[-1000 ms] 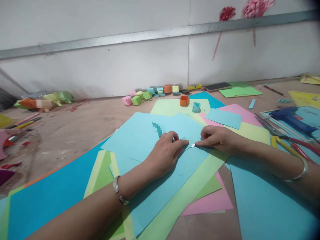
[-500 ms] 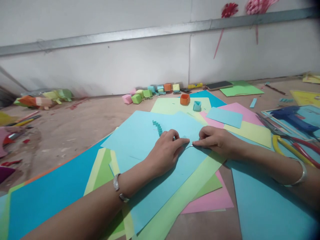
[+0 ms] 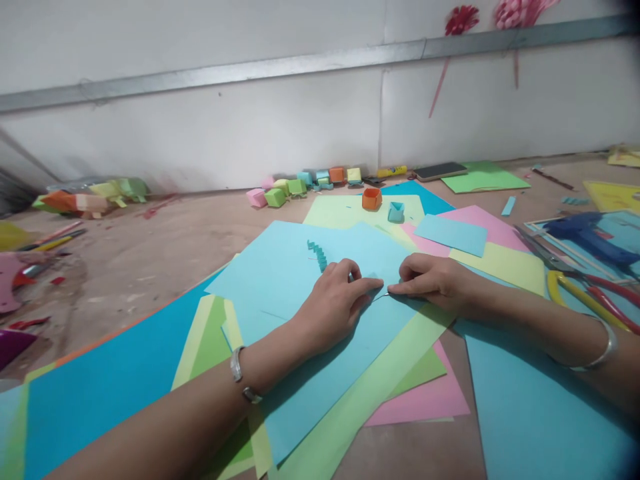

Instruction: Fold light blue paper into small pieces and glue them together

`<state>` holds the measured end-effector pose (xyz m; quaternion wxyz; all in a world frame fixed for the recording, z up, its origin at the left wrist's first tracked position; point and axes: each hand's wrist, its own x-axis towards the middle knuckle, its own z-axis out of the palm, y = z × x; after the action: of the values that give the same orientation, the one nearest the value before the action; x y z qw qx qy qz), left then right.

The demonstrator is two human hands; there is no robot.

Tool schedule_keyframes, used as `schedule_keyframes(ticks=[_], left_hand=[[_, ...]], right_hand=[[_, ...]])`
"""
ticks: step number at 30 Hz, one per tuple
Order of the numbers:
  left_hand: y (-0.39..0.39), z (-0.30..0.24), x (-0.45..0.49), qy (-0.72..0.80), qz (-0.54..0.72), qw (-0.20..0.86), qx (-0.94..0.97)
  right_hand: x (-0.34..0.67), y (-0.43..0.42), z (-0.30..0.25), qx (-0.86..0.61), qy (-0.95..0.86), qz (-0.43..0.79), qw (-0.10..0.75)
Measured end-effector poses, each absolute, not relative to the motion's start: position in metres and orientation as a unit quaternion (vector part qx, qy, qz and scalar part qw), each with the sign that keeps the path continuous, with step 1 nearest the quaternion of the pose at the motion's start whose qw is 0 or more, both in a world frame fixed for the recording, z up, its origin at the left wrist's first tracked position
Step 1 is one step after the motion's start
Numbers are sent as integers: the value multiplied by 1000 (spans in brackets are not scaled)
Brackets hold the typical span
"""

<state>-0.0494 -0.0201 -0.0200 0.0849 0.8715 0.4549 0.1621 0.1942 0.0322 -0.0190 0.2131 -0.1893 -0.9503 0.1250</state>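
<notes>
My left hand [image 3: 334,303] and my right hand [image 3: 431,281] meet fingertip to fingertip on a light blue paper sheet [image 3: 280,273] at the middle of the table. Both pinch a small folded piece of that blue paper [image 3: 383,291] between thumb and fingers and press it flat. A short accordion-folded blue paper strip [image 3: 317,253] stands just behind my left hand. Silver bangles circle both wrists.
Sheets of blue, green, pink and yellow paper overlap all around. Small folded paper boxes [image 3: 310,183] line the wall, with an orange box [image 3: 371,198] and a blue one [image 3: 395,211] nearer. Scissors [image 3: 575,273], a blue glue gun [image 3: 585,237] and a phone [image 3: 440,171] lie right.
My hands stay pinched on the small blue fold, with only slight finger shifts. The view has drifted a little.
</notes>
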Motion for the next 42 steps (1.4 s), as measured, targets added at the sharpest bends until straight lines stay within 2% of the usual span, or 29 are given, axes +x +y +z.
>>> schedule_keyframes(ticks=[13,22,31,37,42], left_hand=[[-21,-24,-50,451,184,75,870],[-18,-19,-43,497,223,61,836],[-14,-13,-60,454,108,34,884],[-18,-15,-57,454,97,30,885],[-20,-15,-56,454,101,24,885]], right_hand=[[191,24,-20,-201,-946,126,221],[188,37,-34,-188,-936,88,285],[189,32,-28,-194,-940,79,271],[192,38,-35,-145,-937,97,302],[199,39,-34,-145,-941,100,289]])
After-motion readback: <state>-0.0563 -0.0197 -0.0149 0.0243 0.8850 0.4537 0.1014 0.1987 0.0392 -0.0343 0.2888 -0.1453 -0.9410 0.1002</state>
